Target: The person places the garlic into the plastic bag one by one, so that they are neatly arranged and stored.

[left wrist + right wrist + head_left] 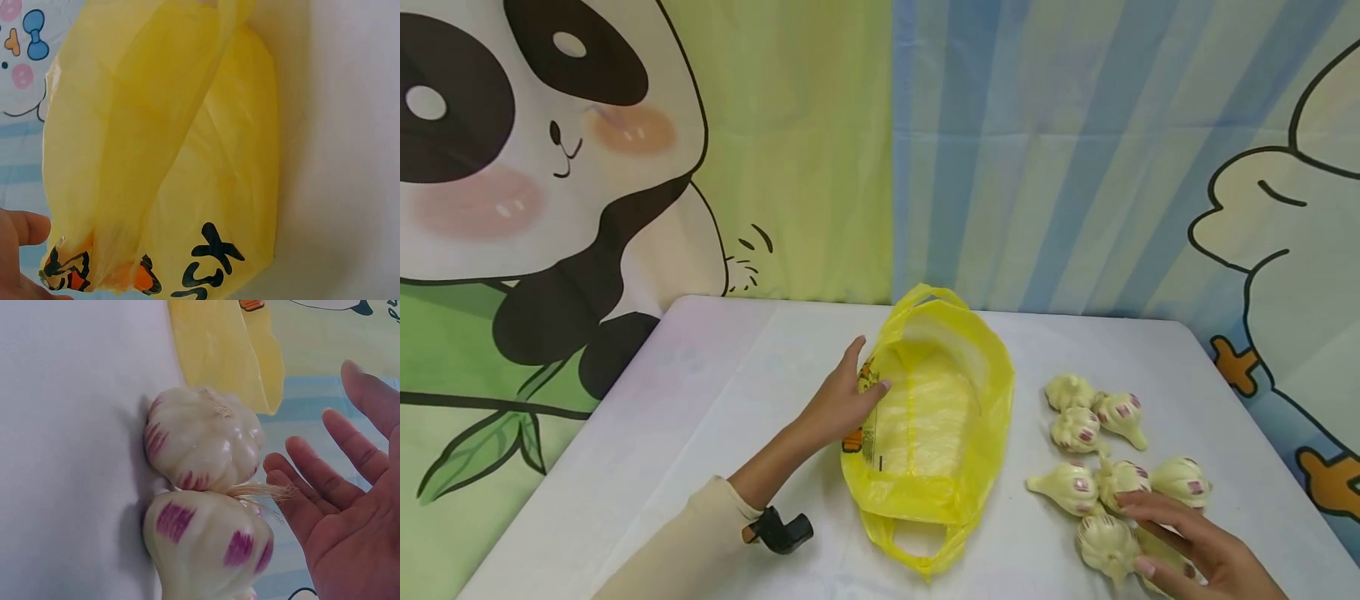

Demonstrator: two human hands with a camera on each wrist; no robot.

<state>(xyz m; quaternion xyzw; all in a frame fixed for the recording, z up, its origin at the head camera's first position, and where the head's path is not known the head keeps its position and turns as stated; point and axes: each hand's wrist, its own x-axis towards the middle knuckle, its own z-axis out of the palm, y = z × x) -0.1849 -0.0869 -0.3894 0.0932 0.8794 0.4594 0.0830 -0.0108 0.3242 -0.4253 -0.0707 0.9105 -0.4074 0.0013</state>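
A yellow plastic bag (1000,400) lies in the middle of the table with its mouth spread and its handles at the far and near ends. My left hand (842,406) holds the bag's left edge, the thumb over the rim and the other fingers partly hidden behind it. On the right sit several garlic bulbs (1070,488) with purple marks, in two loose clusters. Over the near cluster hovers my right hand (1206,550), fingers spread and palm facing the bulbs. The right wrist view shows a gap between that hand (350,506) and the closest garlic bulb (203,440).
A white cloth covers the table (700,392). Behind it hangs a curtain (805,167) printed with a panda and other cartoon figures. A black wrist camera (782,531) sticks out from the left wrist, close to the bag's near left side.
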